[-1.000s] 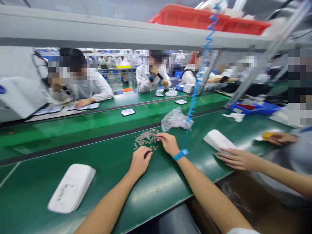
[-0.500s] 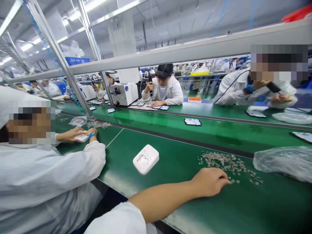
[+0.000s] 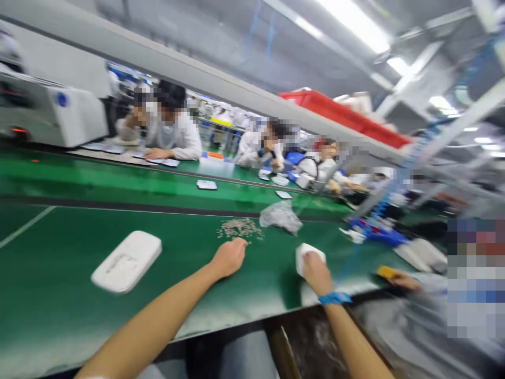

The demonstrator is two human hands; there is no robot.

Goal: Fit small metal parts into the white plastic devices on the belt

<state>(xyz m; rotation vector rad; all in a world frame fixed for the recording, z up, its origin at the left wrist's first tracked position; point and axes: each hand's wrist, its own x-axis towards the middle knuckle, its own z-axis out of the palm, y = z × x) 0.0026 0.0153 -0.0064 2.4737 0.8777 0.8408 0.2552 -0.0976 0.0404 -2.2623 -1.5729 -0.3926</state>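
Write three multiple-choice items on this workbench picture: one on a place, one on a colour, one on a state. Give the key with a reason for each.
1. Where does the left hand rest?
A. on the white case at the left
B. at the near edge of the pile of small parts
C. on the clear plastic bag

2. What colour is the wrist strap on the right arm?
A. blue
B. red
C. yellow

3. How is the right hand placed?
A. lifted clear of the bench
B. inside a red bin
C. laid on a white case on the green bench

Key: B, the fingertips meet the near side of the scattered parts. A, a blue band circles the wrist. C, the hand covers the white case's near part.
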